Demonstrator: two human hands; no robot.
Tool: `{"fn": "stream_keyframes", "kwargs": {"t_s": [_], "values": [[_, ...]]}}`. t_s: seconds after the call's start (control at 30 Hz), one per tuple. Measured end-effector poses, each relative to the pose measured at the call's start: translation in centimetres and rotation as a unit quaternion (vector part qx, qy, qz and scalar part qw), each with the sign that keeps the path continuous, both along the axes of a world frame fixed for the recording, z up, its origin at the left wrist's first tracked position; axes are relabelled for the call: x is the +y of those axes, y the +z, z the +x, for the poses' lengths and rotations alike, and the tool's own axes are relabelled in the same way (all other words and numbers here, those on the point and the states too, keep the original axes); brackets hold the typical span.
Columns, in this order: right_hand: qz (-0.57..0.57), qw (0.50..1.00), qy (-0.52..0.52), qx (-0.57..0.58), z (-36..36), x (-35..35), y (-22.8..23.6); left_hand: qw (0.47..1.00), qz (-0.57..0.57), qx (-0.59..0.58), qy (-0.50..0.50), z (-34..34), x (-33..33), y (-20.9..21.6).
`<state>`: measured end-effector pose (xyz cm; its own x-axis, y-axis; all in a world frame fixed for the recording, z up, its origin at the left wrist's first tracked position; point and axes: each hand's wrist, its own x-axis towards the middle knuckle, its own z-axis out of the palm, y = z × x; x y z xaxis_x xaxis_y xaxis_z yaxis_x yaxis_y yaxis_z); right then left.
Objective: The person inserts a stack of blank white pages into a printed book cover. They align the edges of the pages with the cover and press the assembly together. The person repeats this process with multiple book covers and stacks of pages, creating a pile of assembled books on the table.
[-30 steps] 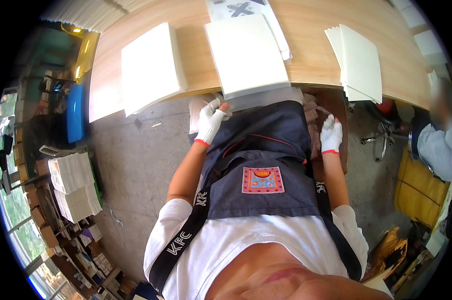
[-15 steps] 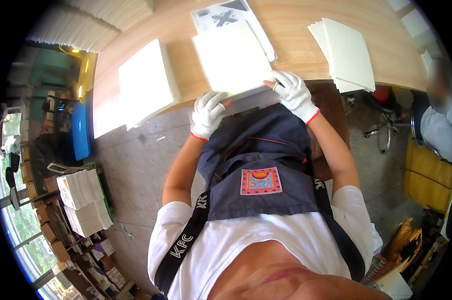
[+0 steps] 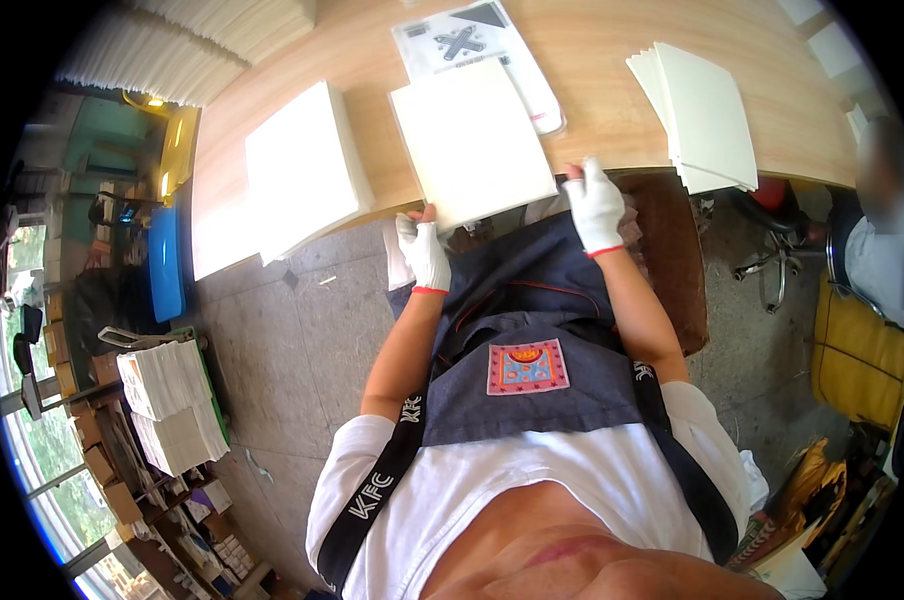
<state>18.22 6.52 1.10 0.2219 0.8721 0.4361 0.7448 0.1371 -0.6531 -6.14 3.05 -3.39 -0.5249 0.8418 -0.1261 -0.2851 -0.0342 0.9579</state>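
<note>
A stack of cream-white paper sheets [image 3: 474, 140] lies before me at the table's near edge, its near end jutting past the edge. My left hand [image 3: 424, 252], in a white glove with bare thumb tip, is closed on the stack's near left corner. My right hand [image 3: 596, 210], gloved the same way, is beside the near right corner with its fingers curled together. Whether it touches the sheets or pinches anything is hidden. Under the far end of the stack lies a flat printed package [image 3: 462, 42] with a crossed pencil-and-ruler picture.
A thicker white paper stack [image 3: 307, 165] is to the left, and a fanned pile of cream sheets [image 3: 710, 115] to the right, both overhanging the wooden table [image 3: 592, 60]. Tall paper piles [image 3: 187, 45] fill the far left. A person [image 3: 877, 250] sits at the right.
The middle stack has come slightly nearer to me. Both hands have drawn back toward my body, and their fingers, stretched along its near edge before, are now curled.
</note>
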Motion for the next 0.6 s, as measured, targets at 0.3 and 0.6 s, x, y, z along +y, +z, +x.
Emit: {"fn": "stream_keyframes", "kwargs": {"t_s": [0.3,0.6], "values": [[-0.33,0.855,0.156,0.369,-1.3,-0.7,0.0,0.979,0.058,0.142,-0.134,-1.4,-0.2,9.1],[-0.291,0.744,0.38,0.466,-18.6,4.5,5.5,0.949,0.117,0.274,0.104,-17.2,-0.6,13.9]]}}
